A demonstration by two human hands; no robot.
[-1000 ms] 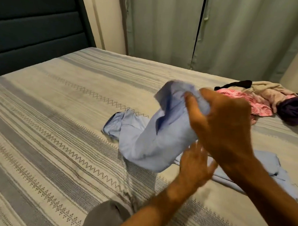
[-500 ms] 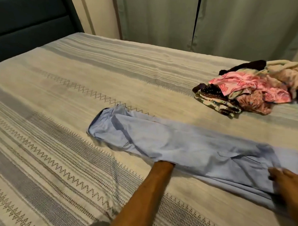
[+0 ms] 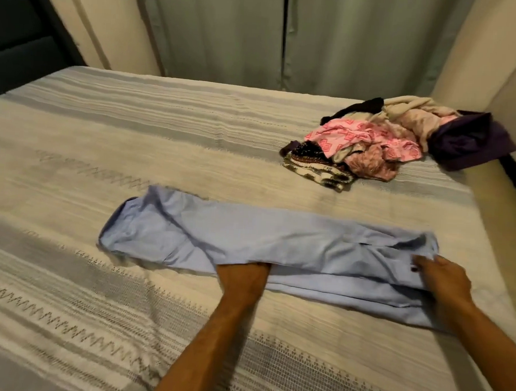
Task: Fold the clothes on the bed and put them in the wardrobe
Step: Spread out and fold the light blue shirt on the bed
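Observation:
Light blue trousers (image 3: 249,242) lie stretched out left to right across the striped bedspread (image 3: 135,125), doubled lengthwise with a few creases. My left hand (image 3: 242,279) is at the middle of their near edge, its fingers tucked under the cloth and hidden. At the right end, my right hand (image 3: 442,280) rests on the waist part, its fingertips pinching a raised fold. The wardrobe (image 3: 243,32), with pale green doors shut, stands behind the far side of the bed.
A heap of unfolded clothes (image 3: 386,139), pink, beige, patterned and dark purple, sits at the bed's far right corner. The dark headboard (image 3: 18,37) is at the far left. A cream wall (image 3: 487,57) runs close along the bed's right edge.
A second ago both hands held the bunched trousers up above the bed. They now lie flat and stretched out, and my hands have come down onto their middle and right end.

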